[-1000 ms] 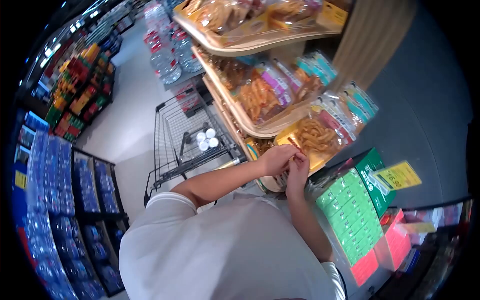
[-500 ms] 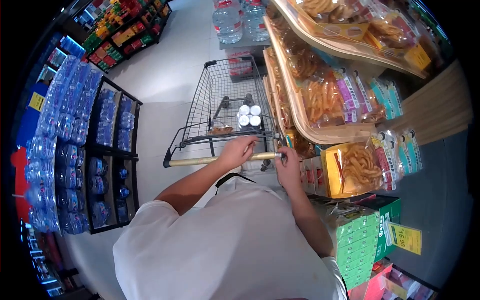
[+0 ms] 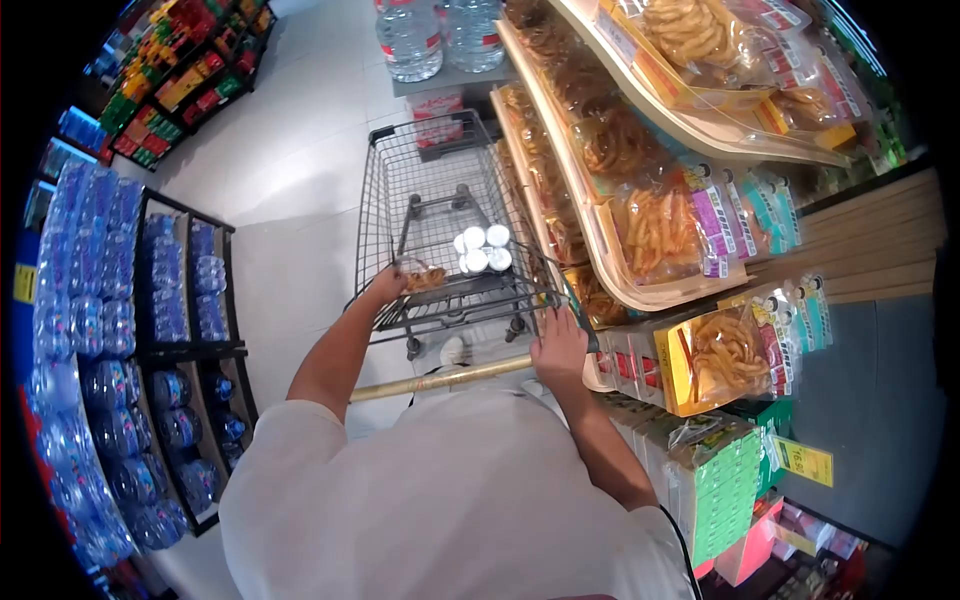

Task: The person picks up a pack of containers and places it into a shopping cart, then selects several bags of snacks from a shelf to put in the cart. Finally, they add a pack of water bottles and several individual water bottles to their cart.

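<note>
A wire shopping cart [image 3: 392,180] stands in front of me, with a pale yellow handle bar [image 3: 440,379] near my waist. My left hand [image 3: 386,285] reaches over the cart's near left side, its fingers closed at the edge of a clear snack bag [image 3: 425,280] with brown contents. The bag lies in the basket. Right of it sits a pack of several white-topped containers [image 3: 485,248]. My right hand [image 3: 559,347] is at the handle's right end, its fingers bent over it; the grip underneath is hidden.
Wooden shelves [image 3: 625,290] with bagged fried snacks [image 3: 730,355] stand close along the cart's right side. Green cartons [image 3: 725,490] are stacked below. A rack of bottled water [image 3: 105,260] stands left. Large water jugs [image 3: 412,45] sit ahead. Pale tiled floor [image 3: 300,130] runs between.
My left hand has left the handle and moved forward and left into the cart, to the snack bag. My right hand stays at the handle's right end. The view has shifted.
</note>
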`<state>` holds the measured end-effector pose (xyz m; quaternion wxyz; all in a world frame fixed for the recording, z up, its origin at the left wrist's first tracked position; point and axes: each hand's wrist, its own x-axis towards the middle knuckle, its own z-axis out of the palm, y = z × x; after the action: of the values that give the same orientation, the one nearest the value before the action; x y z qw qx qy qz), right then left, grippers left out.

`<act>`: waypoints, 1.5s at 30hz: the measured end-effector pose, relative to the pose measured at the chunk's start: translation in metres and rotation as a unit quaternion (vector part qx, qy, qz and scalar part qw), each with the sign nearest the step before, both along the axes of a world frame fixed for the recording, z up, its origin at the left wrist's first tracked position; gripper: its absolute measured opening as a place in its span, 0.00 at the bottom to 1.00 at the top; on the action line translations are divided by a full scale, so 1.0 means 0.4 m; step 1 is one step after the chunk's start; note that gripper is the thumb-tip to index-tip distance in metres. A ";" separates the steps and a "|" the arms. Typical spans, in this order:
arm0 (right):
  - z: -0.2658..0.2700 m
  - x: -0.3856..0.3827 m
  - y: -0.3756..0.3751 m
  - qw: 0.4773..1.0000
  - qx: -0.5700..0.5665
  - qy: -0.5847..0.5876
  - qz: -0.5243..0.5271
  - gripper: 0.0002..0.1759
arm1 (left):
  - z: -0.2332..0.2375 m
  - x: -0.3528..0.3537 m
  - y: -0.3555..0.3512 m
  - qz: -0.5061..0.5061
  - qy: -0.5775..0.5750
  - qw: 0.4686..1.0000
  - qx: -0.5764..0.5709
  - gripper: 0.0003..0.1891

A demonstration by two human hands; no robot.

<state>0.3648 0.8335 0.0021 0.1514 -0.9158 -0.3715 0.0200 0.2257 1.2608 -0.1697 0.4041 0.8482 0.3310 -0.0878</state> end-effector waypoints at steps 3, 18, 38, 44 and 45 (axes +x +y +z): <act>0.056 0.007 0.018 0.998 -0.050 0.030 0.011 0.36 | -0.140 0.012 0.052 -0.243 0.232 0.942 0.026 0.27; 0.079 0.055 0.037 0.994 -0.070 0.071 -0.035 0.24 | -0.418 0.123 0.026 -0.163 0.302 0.938 0.042 0.38; 0.071 0.084 0.047 0.995 -0.058 0.064 -0.054 0.15 | -0.300 0.183 0.033 -0.182 0.333 0.917 0.123 0.20; 0.059 0.068 0.040 0.998 -0.033 0.020 -0.055 0.09 | -0.291 0.167 0.035 -0.165 0.254 0.936 0.179 0.14; 0.058 0.064 0.040 0.998 -0.031 0.013 -0.056 0.09 | -0.269 0.165 0.036 -0.172 0.251 0.934 0.189 0.14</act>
<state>0.3905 0.8495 0.0253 0.1282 -0.9391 -0.3169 0.0351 0.2917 1.2754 -0.2771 0.1186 0.9031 0.2813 -0.3021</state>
